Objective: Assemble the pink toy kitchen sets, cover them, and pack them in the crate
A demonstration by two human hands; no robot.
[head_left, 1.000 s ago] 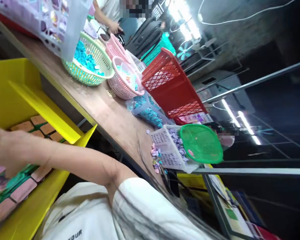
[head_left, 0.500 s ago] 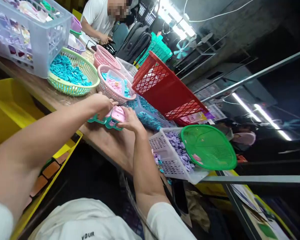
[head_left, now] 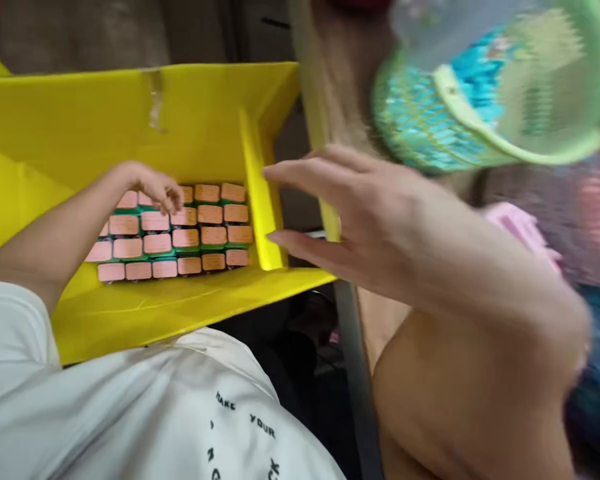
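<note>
My left hand (head_left: 147, 183) reaches down into a yellow box (head_left: 180, 113). Its fingers are curled, with the tips on the top rows of several pink-topped, green-based pieces (head_left: 200, 237) packed side by side. Whatever the fingers hold is hidden. My right hand (head_left: 375, 220) hovers in the foreground beside the box's right flap, blurred, with fingers stretched out and nothing in them.
A light green basket (head_left: 485, 137) of blue pieces (head_left: 473, 63) sits on the table at upper right, blurred. A pink item (head_left: 520, 227) shows behind my right forearm. A grey table leg (head_left: 353, 360) stands below the box's right edge.
My view has swung from the table down to the yellow box. My left hand has moved from the table into the box. My right hand has let go of the pink and teal piece.
</note>
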